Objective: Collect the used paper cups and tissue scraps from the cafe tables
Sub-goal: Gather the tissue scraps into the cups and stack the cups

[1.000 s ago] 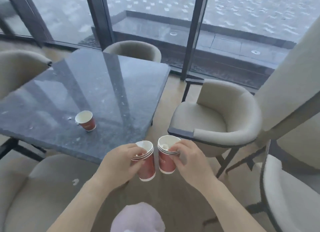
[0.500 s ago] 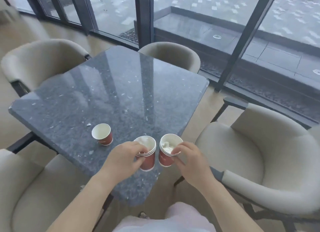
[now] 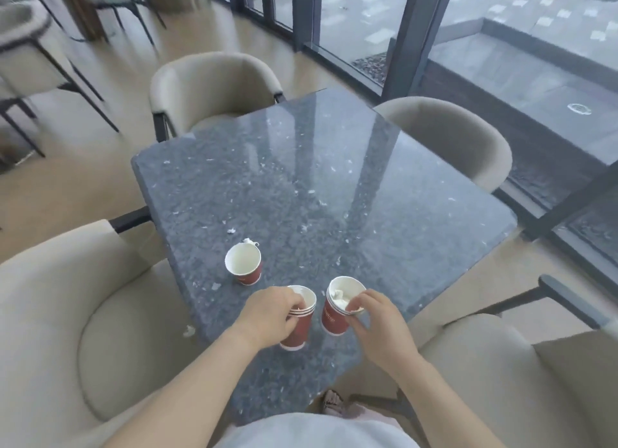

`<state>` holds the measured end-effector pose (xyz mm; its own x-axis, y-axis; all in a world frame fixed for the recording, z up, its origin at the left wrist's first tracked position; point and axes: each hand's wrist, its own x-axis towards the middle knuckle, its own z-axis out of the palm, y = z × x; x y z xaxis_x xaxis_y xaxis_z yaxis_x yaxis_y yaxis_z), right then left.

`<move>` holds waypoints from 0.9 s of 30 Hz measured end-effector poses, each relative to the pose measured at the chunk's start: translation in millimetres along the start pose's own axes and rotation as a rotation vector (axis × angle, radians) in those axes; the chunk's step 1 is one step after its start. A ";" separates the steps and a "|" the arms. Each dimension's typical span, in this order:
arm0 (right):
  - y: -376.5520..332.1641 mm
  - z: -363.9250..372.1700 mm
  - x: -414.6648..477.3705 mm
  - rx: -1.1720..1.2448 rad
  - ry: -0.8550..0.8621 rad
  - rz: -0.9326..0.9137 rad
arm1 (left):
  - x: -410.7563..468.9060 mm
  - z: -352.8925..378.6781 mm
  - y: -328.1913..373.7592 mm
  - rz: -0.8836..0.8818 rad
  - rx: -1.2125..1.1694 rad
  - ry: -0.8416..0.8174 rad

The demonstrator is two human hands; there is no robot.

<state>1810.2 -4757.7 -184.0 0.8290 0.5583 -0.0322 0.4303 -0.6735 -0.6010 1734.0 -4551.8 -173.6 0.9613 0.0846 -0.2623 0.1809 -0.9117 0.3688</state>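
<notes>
Gripped one cup stack (image 3: 297,327) in left hand (image 3: 272,308), tissue-filled stack (image 3: 334,317) in right hand (image 3: 378,323), over the table (image 3: 301,166)'s near corner. Likely needed both kept upright while nesting the lone cup (image 3: 243,268) by the left edge.

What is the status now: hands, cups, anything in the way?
Left hand grips stacked cups. Right hand grips second cup, tissue inside. One loose cup upright on table, tissue scraps beside it. Path to it open.

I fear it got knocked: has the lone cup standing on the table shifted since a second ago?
No. The lone cup stands upright by the same edge of the table as before; only the camera has swung round.
</notes>
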 end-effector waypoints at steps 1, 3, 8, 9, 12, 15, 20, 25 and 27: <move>2.0 0.0 7.9 -0.007 -0.019 -0.011 | 5.5 0.0 -1.4 -0.027 0.019 -0.004; 6.0 -0.1 23.1 -0.031 -0.043 -0.014 | 17.8 -0.6 -2.4 -0.075 0.051 -0.011; 19.6 -3.3 55.6 -0.090 -0.094 -0.019 | 51.4 3.2 5.5 -0.124 0.202 0.010; 22.2 -4.0 60.7 -0.094 -0.106 -0.026 | 56.9 4.9 7.8 -0.131 0.243 0.021; 29.8 -6.3 73.8 -0.110 -0.128 -0.038 | 66.1 14.2 13.2 -0.153 0.289 -0.001; 36.2 -7.5 82.2 -0.124 -0.162 -0.054 | 63.8 25.5 16.5 -0.169 0.252 0.002; 36.6 -4.3 92.5 -0.106 -0.153 -0.099 | 57.8 22.6 13.2 -0.140 0.168 0.112; 32.2 3.0 101.8 -0.083 -0.153 -0.158 | 45.8 11.7 13.6 -0.175 0.038 0.182; 30.4 7.5 103.6 -0.090 -0.183 -0.164 | 42.9 10.6 15.1 -0.191 0.014 0.180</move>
<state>1906.4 -4716.7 -211.6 0.6709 0.7362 -0.0889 0.5905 -0.6030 -0.5364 1775.8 -4566.2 -188.7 0.9316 0.3247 -0.1631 0.3610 -0.8778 0.3147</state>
